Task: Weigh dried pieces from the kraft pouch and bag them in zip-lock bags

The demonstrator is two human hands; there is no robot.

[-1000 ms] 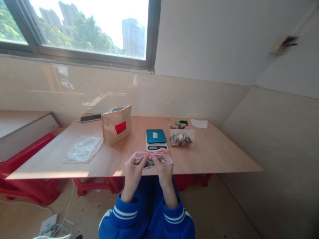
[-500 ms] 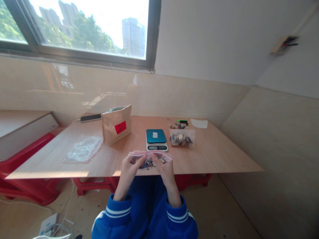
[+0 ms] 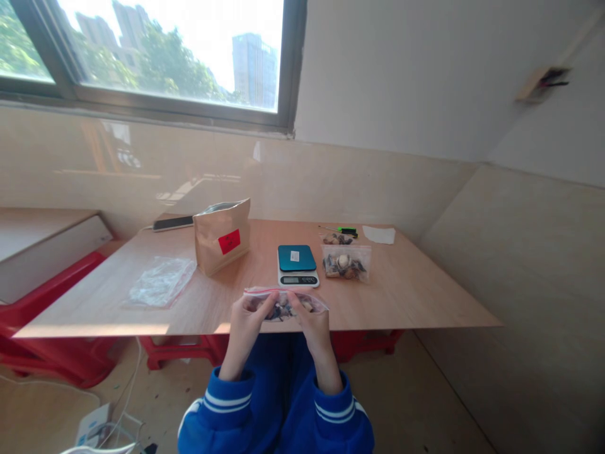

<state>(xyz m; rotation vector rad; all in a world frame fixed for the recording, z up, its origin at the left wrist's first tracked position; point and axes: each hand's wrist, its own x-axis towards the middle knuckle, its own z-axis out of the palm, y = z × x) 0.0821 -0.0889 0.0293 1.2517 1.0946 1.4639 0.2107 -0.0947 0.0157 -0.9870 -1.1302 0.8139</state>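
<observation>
A clear zip bag (image 3: 282, 309) with dark and pale dried pieces inside is held at the table's front edge. My left hand (image 3: 247, 316) grips its left side, thumb on the red-lined top strip. On the right side my right hand (image 3: 312, 318) pinches the same strip, its thumb close to the other one. Just beyond the bag sits a kitchen scale (image 3: 297, 260) with a blue-green plate and a small white label. Right of the scale stands a filled, similar bag (image 3: 346, 263), and behind that lies another filled bag (image 3: 336, 239).
An upright brown paper pouch (image 3: 222, 238) with a red label stands left of the scale. Flat plastic bags (image 3: 161, 282) lie at the left, and a black phone (image 3: 172, 223) behind them. A green-handled screwdriver (image 3: 347, 231) and white paper (image 3: 379, 235) are at the back right.
Both hands keep hold of the bag in nearly the same place. My right thumb has shifted slightly left along the top strip, and the view has moved very little.
</observation>
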